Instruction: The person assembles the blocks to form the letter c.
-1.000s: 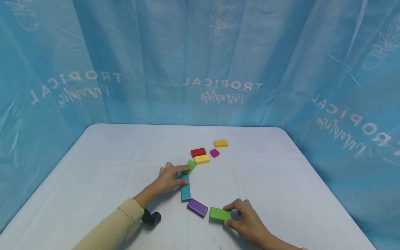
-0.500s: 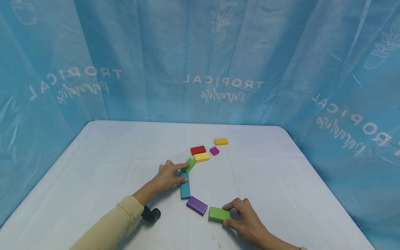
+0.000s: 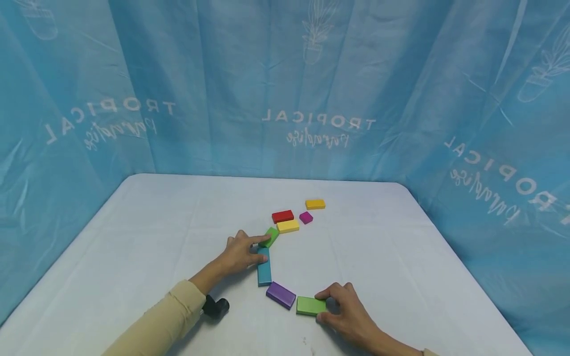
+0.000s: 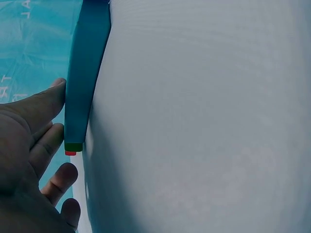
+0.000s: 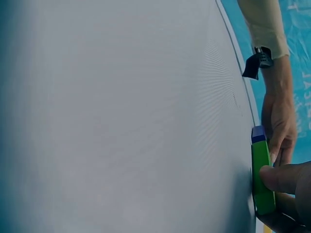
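Note:
In the head view, my left hand [image 3: 240, 254] reaches over two blocks. Its index finger touches the small green block [image 3: 271, 235], and its thumb rests on the long teal block [image 3: 264, 273]. The left wrist view shows the teal block [image 4: 85, 73] beside the extended thumb. My right hand [image 3: 349, 314] pinches the right end of a larger green block [image 3: 307, 306] between thumb and index finger. That block lies close to the right end of a tilted purple block [image 3: 281, 295]; in the right wrist view the thumb presses its side.
Beyond the small green block lie a yellow block [image 3: 288, 226], a red block [image 3: 282, 216], a small magenta block [image 3: 306, 217] and an orange-yellow block [image 3: 315, 204]. A black wrist-worn device [image 3: 215, 307] sits under the left forearm. Blue curtains [image 3: 285, 89] enclose the white table [image 3: 178, 212].
The larger green block has shifted slightly left toward the purple block, with my right hand on it. My left hand keeps its place on the small green and teal blocks.

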A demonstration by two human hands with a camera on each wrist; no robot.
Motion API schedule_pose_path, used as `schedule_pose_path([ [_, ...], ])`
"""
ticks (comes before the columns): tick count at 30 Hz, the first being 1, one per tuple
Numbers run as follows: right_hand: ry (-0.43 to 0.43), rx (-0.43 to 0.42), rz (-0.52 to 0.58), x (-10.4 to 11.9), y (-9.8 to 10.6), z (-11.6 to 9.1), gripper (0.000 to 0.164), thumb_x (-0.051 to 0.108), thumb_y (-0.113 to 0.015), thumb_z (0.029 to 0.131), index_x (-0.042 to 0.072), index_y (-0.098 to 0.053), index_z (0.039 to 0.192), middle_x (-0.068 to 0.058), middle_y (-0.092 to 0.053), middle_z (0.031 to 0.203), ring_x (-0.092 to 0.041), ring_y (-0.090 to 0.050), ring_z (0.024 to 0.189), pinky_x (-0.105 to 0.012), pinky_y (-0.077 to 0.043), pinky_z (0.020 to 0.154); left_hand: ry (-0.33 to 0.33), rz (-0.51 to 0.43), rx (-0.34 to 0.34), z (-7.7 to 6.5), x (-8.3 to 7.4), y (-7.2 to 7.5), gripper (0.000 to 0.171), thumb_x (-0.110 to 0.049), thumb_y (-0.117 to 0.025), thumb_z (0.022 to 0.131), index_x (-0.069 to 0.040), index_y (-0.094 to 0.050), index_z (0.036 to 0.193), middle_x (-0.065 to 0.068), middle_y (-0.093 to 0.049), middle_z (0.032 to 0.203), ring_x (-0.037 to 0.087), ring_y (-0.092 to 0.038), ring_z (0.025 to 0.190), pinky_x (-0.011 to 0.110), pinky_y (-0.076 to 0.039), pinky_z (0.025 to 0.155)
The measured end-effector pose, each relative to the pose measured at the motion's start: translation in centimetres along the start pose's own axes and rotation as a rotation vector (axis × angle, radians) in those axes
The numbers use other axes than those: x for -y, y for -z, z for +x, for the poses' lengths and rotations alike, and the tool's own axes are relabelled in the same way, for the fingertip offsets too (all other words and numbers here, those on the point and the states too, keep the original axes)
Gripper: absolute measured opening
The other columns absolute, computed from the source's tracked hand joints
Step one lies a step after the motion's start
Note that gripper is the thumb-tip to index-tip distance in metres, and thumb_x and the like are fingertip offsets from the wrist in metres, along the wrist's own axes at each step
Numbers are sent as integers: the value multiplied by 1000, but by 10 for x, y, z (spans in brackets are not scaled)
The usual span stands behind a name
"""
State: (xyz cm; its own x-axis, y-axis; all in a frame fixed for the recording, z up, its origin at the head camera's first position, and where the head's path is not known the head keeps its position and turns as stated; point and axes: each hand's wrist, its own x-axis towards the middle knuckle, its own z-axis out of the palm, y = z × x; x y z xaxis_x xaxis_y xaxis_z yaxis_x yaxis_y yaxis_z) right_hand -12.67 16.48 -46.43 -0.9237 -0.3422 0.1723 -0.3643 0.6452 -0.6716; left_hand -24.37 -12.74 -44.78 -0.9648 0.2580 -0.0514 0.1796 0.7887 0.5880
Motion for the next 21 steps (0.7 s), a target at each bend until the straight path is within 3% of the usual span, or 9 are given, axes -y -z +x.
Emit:
schedule_pose_path([
  [8, -24, 17, -22, -1, -2, 2, 31, 16, -79, 75, 22, -68, 103, 16, -59, 101, -14, -37, 85, -29, -34, 77, 7, -4, -1, 0, 1, -2, 62, -34, -78, 80, -30, -55, 137, 5, -44, 93, 23, -35, 89, 35, -30, 67],
  [21, 28, -33, -28, -3, -3, 3, 32, 14, -80, 73, 22, -69, 102, 16, -58, 98, -12, -37, 85, -28, -34, 76, 6, -11, -13, 0, 0, -2, 61, -33, -78, 80, -29, -56, 137, 5, -45, 93, 22, -36, 89, 35, -30, 67],
])
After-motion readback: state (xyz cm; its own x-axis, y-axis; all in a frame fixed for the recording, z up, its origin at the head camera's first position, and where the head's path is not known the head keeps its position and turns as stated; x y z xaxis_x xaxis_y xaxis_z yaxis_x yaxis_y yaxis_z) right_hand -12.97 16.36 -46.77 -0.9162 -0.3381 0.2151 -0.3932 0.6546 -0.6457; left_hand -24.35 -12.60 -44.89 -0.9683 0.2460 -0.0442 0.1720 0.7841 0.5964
